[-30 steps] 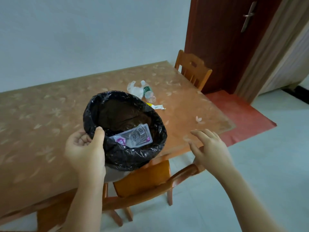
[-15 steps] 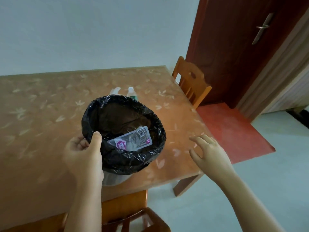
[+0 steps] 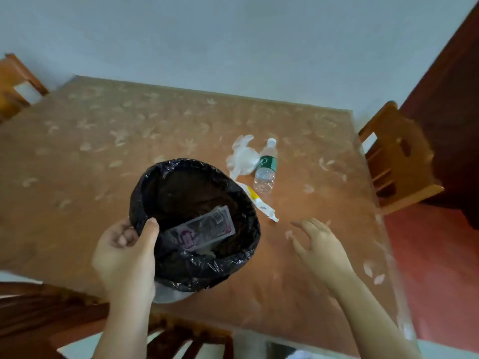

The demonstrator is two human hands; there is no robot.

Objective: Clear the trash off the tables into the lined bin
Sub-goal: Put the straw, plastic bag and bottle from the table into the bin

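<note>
My left hand (image 3: 124,252) grips the near-left rim of a bin lined with a black bag (image 3: 248,229) and holds it over the table (image 3: 77,156). A clear wrapper with pink print (image 3: 202,230) lies inside the bin. On the table past the bin sit a crumpled clear plastic bag (image 3: 242,158), a small plastic bottle with a green label (image 3: 265,167) lying on its side, and a white and yellow wrapper (image 3: 260,203) partly hidden by the bin's rim. My right hand (image 3: 321,244) hovers open above the table, just short of the white and yellow wrapper.
Wooden chairs stand at the table's right side (image 3: 396,156), far left corner (image 3: 15,84) and near edge (image 3: 64,314). A dark red door (image 3: 456,99) and a red mat (image 3: 440,268) are on the right. A grey wall runs behind the table.
I have come closer and now look down on the table. The bin has shifted left, uncovering the trash behind it. My right hand has reached forward toward the wrapper.
</note>
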